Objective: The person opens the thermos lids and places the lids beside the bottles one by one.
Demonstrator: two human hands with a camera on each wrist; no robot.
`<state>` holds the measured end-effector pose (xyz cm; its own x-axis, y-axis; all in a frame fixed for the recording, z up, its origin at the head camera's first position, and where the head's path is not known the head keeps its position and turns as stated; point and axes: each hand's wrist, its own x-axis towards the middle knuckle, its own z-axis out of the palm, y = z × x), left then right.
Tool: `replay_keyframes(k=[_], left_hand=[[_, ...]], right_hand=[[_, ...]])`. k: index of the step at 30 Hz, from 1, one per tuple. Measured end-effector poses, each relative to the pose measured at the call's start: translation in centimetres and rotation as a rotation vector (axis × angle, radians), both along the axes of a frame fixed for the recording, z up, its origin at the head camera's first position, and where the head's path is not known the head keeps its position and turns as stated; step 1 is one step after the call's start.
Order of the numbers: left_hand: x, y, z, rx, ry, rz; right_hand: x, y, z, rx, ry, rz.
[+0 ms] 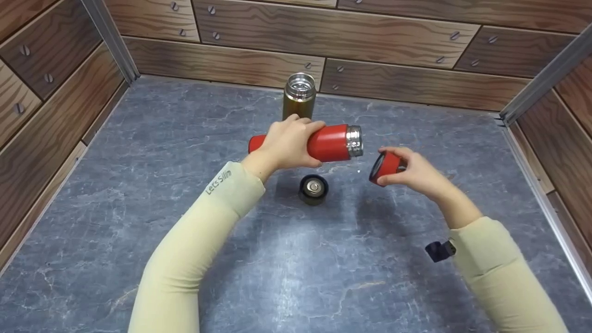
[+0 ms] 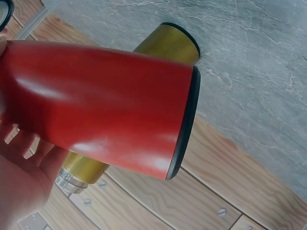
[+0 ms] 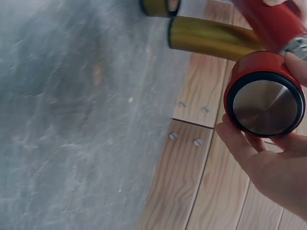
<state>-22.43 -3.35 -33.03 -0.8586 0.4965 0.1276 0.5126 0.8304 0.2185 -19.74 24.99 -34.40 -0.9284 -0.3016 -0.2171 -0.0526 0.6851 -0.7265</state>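
My left hand (image 1: pixel 287 142) is curled round the body of a red thermos bottle (image 1: pixel 329 142), which lies nearly level in the air, its bare steel neck pointing right. The dark base of this bottle (image 2: pixel 105 108) fills much of the left wrist view. Just right of the neck and apart from it, my right hand (image 1: pixel 418 173) pinches a red thermos lid (image 1: pixel 388 167) by its sides. A brushed metal disc with a black ring shows on the lid (image 3: pixel 265 108) in the right wrist view. Behind the red bottle stands a gold thermos bottle (image 1: pixel 296 106), uncapped.
An olive-gold lid (image 1: pixel 313 190) sits on the grey marbled table (image 1: pixel 222 277), its inner side up, in front of the red bottle. Wood-patterned walls (image 1: pixel 259 60) enclose the back and sides. A small black device (image 1: pixel 439 251) is attached at the right sleeve.
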Motion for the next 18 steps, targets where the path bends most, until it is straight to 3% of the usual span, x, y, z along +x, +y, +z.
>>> replay_keyframes(k=[18], left_hand=[[-0.2, -0.2, -0.3, -0.006, -0.016, 0.017]], right_hand=[[-0.4, 0.2, -5.0, 0.096, 0.018, 0.078]])
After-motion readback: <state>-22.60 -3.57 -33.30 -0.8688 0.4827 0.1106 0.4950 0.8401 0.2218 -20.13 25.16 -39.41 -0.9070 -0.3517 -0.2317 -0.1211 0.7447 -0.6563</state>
